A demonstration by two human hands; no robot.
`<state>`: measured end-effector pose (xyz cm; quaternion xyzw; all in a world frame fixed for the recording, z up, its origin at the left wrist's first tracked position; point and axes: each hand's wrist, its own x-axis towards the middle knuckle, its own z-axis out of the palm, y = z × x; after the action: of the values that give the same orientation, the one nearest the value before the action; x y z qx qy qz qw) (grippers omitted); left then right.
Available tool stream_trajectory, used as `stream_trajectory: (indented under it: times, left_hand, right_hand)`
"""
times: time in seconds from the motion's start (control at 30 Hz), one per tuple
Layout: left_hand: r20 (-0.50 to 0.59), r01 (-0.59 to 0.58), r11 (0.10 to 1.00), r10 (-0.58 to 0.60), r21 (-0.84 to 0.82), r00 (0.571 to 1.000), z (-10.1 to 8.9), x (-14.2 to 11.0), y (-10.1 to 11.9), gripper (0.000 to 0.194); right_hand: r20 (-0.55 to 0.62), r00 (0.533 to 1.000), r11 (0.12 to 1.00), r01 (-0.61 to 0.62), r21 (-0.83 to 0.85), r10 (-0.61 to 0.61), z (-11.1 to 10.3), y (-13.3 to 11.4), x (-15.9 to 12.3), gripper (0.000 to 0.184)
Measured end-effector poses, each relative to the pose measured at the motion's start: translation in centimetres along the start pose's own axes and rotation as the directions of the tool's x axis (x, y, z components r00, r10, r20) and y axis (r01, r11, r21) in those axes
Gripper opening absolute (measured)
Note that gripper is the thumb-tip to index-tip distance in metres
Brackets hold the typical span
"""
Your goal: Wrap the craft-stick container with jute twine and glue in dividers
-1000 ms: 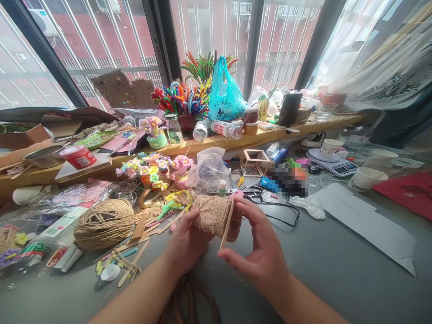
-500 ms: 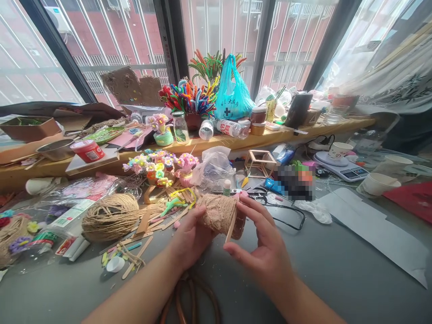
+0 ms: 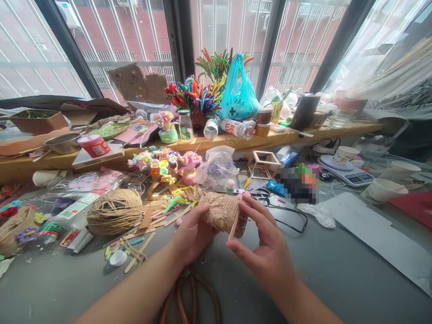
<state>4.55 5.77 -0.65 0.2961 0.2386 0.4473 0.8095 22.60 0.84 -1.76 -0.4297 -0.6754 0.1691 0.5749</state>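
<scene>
My left hand (image 3: 193, 236) is closed around a twine-wrapped cylinder (image 3: 219, 211), tilted with its bare brownish end to the right. A patch of crumpled or glue-smeared texture shows on its wrapped side. My right hand (image 3: 270, 236) pinches a flat wooden craft stick (image 3: 232, 228) between thumb and fingers, lying along the edge of the wrapping at that end. The fingertips also rest by the cylinder's upper rim. A glue stick (image 3: 230, 186) stands just behind the cylinder. Below my hands lie brown cord-like loops (image 3: 194, 292).
A ball of twine (image 3: 114, 211) and scattered craft sticks (image 3: 141, 253) lie left, near a white cap (image 3: 118, 258). Scissors (image 3: 259, 194) and black-framed glasses (image 3: 297, 227) lie behind my right hand. White paper (image 3: 371, 234) and a kitchen scale (image 3: 347, 171) are right.
The view has shifted slightly, so the background sits farther right. Both hands keep their hold on the cylinder and stick, with hardly any movement.
</scene>
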Motion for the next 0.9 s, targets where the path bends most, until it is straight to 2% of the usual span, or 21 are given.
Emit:
stream_trajectory:
  times: [0.13,0.3,0.43,0.53,0.8,0.9]
  left_hand:
    - [0.014,-0.002,1.0,0.002,0.024,1.0,-0.4,0.1,0.0,0.045]
    - [-0.079,0.025,0.996,-0.018,0.09,0.997,-1.0,0.4,0.7,0.044]
    - [-0.143,0.015,0.988,0.008,0.154,0.99,-1.5,0.5,1.8,0.032]
    - [-0.165,0.016,0.984,0.014,0.179,0.986,-1.8,0.6,2.2,0.027]
    - [-0.117,0.01,0.984,0.011,0.179,0.993,-1.6,0.7,1.9,0.031]
    - [-0.13,0.018,0.982,0.007,0.187,0.991,-1.8,0.7,1.8,0.033]
  right_hand:
    - [0.002,1.0,0.999,-0.031,0.022,0.031,0.1,0.1,-0.1,0.071]
    - [0.006,0.996,0.996,-0.091,0.002,0.091,0.3,0.3,-0.1,0.083]
    - [0.026,0.999,0.991,-0.042,-0.13,0.045,0.4,0.4,0.0,0.073]
    - [0.034,0.999,0.986,-0.018,-0.167,0.024,0.6,0.4,-0.1,0.068]
    - [0.029,0.999,0.994,-0.042,-0.101,0.045,0.8,0.5,-0.1,0.066]
    - [0.032,0.998,0.996,-0.046,-0.081,0.049,0.9,0.6,-0.1,0.066]
